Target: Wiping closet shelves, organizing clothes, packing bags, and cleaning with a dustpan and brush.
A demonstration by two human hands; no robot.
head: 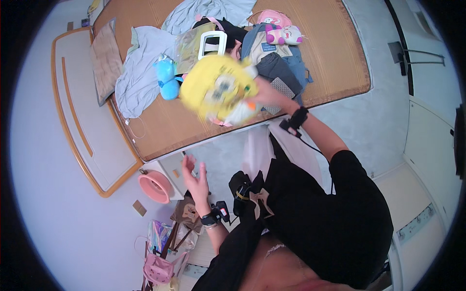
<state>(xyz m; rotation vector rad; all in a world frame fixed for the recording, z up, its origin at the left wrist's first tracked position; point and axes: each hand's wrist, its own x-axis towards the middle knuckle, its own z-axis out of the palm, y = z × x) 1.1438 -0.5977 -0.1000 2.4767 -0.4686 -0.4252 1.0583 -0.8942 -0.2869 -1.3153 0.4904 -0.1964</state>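
Observation:
A blurred yellow SpongeBob plush toy is held up over the front part of the bed, its face towards me. My right hand grips it by its lower right side; the fingers are partly hidden by the toy. Lower and to the left, my left hand is raised off the bed's edge, empty, with its fingers apart. Just left of the yellow toy lies a blue plush toy. Behind it are a white plastic frame and a transparent plastic bag.
On the bed's woven mat lie a light blue cloth, a blue-grey backpack, a pink and white plush and dark folded clothing. A pink basin stands near the bed's left corner; several bags, one pink, hang below.

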